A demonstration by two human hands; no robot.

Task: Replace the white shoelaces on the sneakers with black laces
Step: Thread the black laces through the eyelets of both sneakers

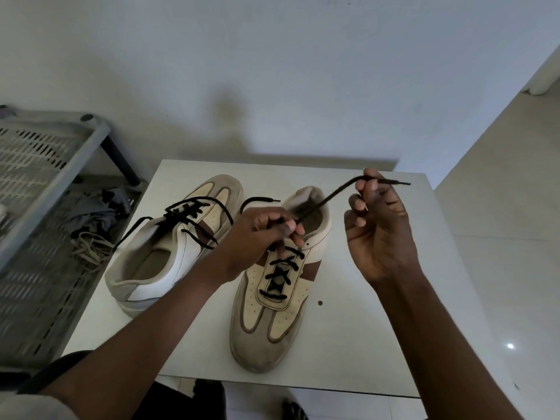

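While the near sneaker [269,301] stands toe-toward-the-person on the white desk [378,344], its black lace [330,195] already crosses the lower eyelets, and only the top rows appear unfinished. The left hand [257,237] sits over the upper eyelets with its fingers [291,227] pinched on the lace where it leaves the shoe. The right hand [378,234] is raised beside the collar, fingers curled and pinching the free end, whose tip points away to the right.

Risks at this step:
- Uneven pull from the right hand can draw the other lace end [260,201], lying loose behind the left hand, back through its eyelet.
- A slack left-hand pinch can loosen the crossings below.
- A twisted lace can sit unevenly in the remaining eyelets; whether it is twisted now cannot be told.

Farther back, the second sneaker [169,247] lies angled across the desk, laced in black with long loose ends that could snag. Off the desk, on the grey rack [45,183] at left, a pale tangle that is probably the removed white laces [91,250] lies well apart from the work.
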